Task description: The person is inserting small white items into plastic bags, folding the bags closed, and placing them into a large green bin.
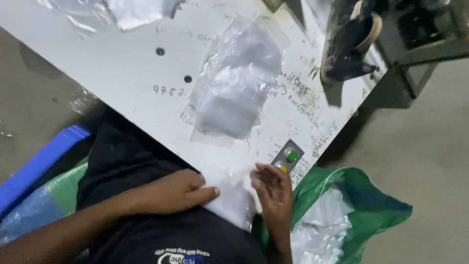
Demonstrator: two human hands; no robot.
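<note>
My left hand (173,191) lies flat on a white plastic-wrapped piece (234,198) at the near edge of the white table (132,68), pinning it there. My right hand (273,188) touches the piece's right edge with bent fingers. A clear plastic bag with white contents (237,80) rests further up on the table, apart from both hands.
A small grey box with a green and a yellow button (288,157) is set in the table by my right hand. A green sack with white packets (337,215) stands at the right. A blue crate (39,164) is at the left. A dark machine part (349,39) sits on the far edge.
</note>
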